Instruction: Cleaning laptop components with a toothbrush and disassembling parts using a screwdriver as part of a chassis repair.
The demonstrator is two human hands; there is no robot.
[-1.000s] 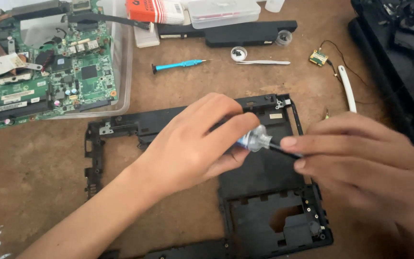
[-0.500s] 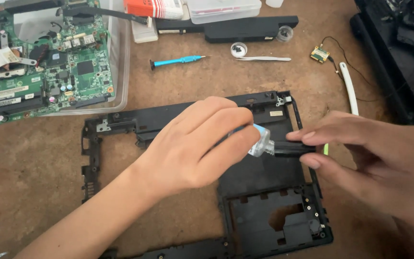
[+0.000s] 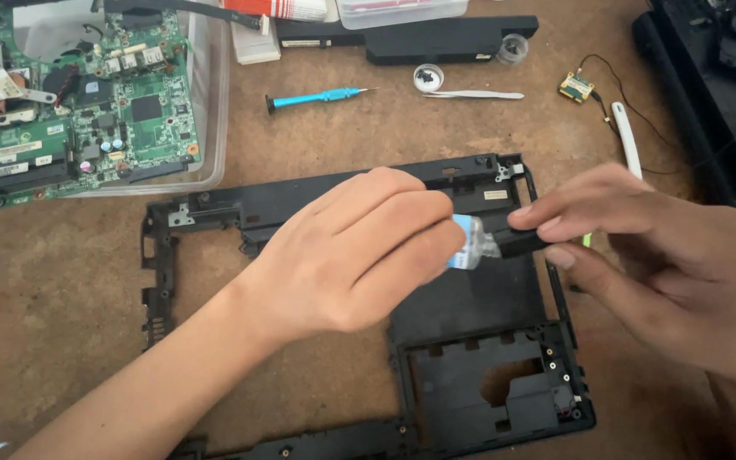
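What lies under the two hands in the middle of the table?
Under the left hand and right hand lies a black plastic laptop frame on the brown table. The frame's middle part is covered by the hands.

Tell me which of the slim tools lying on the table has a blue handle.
The small screwdriver, lying left of the silver tweezers. Its handle is bright blue; the tweezers are bare metal and the stick further right is white.

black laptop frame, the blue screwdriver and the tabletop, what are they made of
Black laptop base frame: likely moulded plastic, matte, with ribs and screw posts. Blue-handled screwdriver: glossy plastic handle, thin metal-looking shaft. Brown tabletop: hard, mottled, worn; material unclear.
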